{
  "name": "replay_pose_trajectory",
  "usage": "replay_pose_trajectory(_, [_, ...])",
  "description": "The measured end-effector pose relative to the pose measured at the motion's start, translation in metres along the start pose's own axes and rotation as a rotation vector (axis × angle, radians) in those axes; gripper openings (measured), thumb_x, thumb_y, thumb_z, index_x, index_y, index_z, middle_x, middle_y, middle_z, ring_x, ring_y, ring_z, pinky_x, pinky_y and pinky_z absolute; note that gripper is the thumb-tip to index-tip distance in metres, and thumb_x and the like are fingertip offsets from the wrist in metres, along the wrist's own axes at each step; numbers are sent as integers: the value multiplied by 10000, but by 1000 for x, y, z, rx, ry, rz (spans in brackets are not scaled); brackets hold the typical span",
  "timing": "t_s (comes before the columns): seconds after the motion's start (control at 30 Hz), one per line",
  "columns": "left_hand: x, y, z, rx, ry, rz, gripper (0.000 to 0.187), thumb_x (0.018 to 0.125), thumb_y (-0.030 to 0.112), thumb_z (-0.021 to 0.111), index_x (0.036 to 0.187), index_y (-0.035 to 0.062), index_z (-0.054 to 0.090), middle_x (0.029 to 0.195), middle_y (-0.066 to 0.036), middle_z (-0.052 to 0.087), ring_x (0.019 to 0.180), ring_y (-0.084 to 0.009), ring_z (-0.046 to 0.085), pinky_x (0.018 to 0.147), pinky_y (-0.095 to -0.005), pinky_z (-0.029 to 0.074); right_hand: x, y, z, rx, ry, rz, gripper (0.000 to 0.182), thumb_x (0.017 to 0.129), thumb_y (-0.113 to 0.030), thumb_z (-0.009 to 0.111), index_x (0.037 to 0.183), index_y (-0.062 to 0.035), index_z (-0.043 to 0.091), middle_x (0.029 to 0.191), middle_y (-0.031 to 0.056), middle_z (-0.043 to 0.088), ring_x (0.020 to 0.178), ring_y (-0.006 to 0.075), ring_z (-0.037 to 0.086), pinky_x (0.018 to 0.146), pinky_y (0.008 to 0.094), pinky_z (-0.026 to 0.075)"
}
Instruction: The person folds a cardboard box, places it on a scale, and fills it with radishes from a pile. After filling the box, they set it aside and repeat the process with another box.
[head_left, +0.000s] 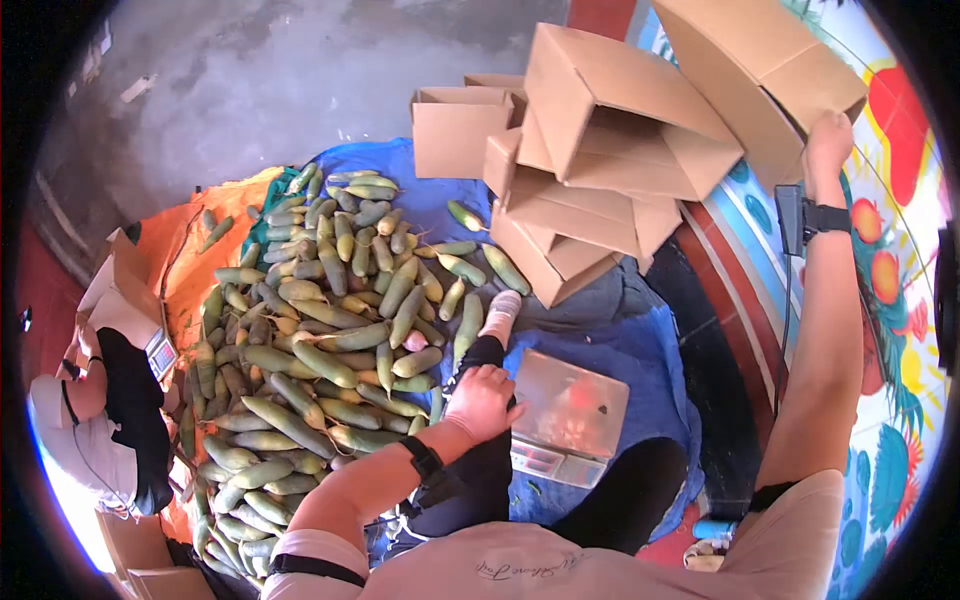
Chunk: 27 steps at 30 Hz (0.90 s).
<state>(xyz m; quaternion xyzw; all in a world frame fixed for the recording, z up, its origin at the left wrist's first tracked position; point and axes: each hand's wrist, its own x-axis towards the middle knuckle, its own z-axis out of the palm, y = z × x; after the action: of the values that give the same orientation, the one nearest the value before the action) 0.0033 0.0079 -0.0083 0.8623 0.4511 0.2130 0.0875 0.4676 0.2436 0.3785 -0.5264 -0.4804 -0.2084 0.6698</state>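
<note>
My right hand (827, 148) is raised at the upper right and grips the edge of a cardboard box (765, 75). The box is tilted and runs partly out of view. My left hand (482, 402) lies flat on my bent leg with its fingers stretched out, holding nothing. Just right of it, a weighing scale (572, 400) with a shiny metal plate stands on a blue sheet (650, 380). To the left of the leg spreads a large heap of green radishes (320, 365).
Several open cardboard boxes (625, 130) lie stacked at the upper middle. Another person (90, 400) sits at the far left with their hands at a cardboard box (130, 285). An orange sheet (165, 255) lies under the heap's left side. A painted wall (890, 300) rises on the right.
</note>
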Motion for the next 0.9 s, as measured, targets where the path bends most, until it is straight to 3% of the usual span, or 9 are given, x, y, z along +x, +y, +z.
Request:
replay_pose_trajectory(0.1, [1,0,1,23,-5,-5,361,790,397,645,885,49,667,1029,-107,637,993,-277,585,871,-414,450,27,-2,-55,-511,185,-327,287,867,-184,467,850,60,616,783,187,651,728,238,597,689,381,458])
replay_pose_trajectory(0.17, [2,2,1,33,-30,-12,356,790,398,642,869,52,667,1030,-112,637,990,-283,585,864,-418,451,-1,-66,-101,10,144,-125,271,881,-158,430,848,50,601,792,199,634,734,268,598,687,388,456])
replay_pose_trajectory(0.3, [1,2,5,61,16,4,336,788,392,642,837,61,660,981,-117,631,975,-292,583,849,-427,450,-39,-115,-187,112,39,0,185,848,-89,462,882,50,579,848,214,620,802,345,610,701,401,462])
replay_pose_trajectory(0.37, [-1,1,6,61,13,-1,331,785,389,646,832,61,659,973,-113,630,968,-292,582,850,-425,449,-29,-101,-246,-1044,-90,-1033,149,796,-32,509,908,50,561,895,213,604,854,398,592,712,420,466])
replay_pose_trajectory(0.4, [-3,3,3,71,10,1,325,786,384,646,833,63,660,969,-112,629,973,-292,580,853,-427,448,-36,-108,-263,-1047,-104,-1034,149,796,-32,509,908,50,561,895,213,604,854,398,592,712,420,466])
replay_pose_trajectory(0.5, [-8,5,6,98,31,4,332,787,390,645,846,63,666,968,-113,627,985,-291,574,883,-427,435,-68,-127,-312,-1037,-120,-875,245,742,-12,549,977,55,568,940,213,599,870,408,583,732,407,476])
replay_pose_trajectory(0.6, [-11,6,8,122,66,27,374,809,411,622,860,43,667,971,-118,629,1011,-278,565,897,-414,420,-82,-129,-352,-847,-165,-628,246,839,-39,520,1064,48,571,1013,193,628,926,343,619,784,375,494])
replay_pose_trajectory(0.67, [-13,7,9,135,108,49,368,807,404,624,863,43,669,987,-117,634,1022,-273,562,902,-409,418,-58,-100,-391,225,33,309,266,947,-120,469,1121,58,562,1080,151,635,984,252,630,831,341,499])
replay_pose_trajectory(0.9, [-12,14,6,151,39,4,345,800,380,639,902,51,668,1021,-118,628,1048,-279,555,917,-418,416,-104,-83,-432,-130,-208,294,308,975,-190,427,1073,42,605,1028,96,622,951,180,598,845,322,457])
